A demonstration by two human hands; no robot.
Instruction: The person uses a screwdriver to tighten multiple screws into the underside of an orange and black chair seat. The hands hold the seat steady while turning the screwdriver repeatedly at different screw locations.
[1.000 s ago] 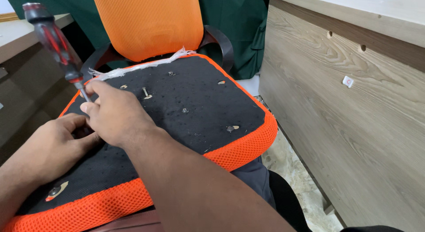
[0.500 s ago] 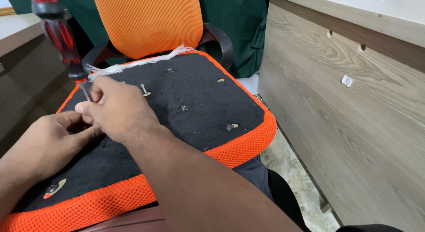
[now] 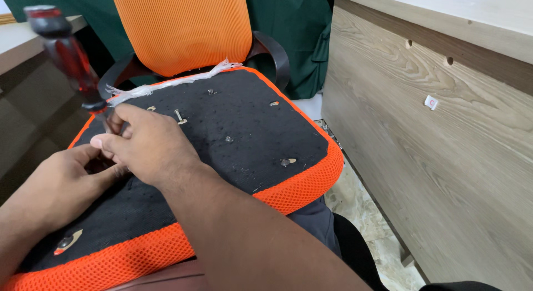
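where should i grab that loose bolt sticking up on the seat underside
Pinch the bolt by its upright shank, coming straight down from above. Its wide head rests on the black seat underside, so only the shank stands free, and the fabric around it is open on all sides.

Right hand [image 3: 145,146]: back turned up, knuckles toward the upper left, fingers curled in a closed grip, thumb stretched left along the lower edge. Right forearm: bare, runs from the lower right corner diagonally up to the wrist. Left hand [image 3: 58,182]: lies lower left, back up, fingers bent inward, their tips tucked beneath the right hand's fingers, touching them. Left forearm: bare, leaves at the left edge.
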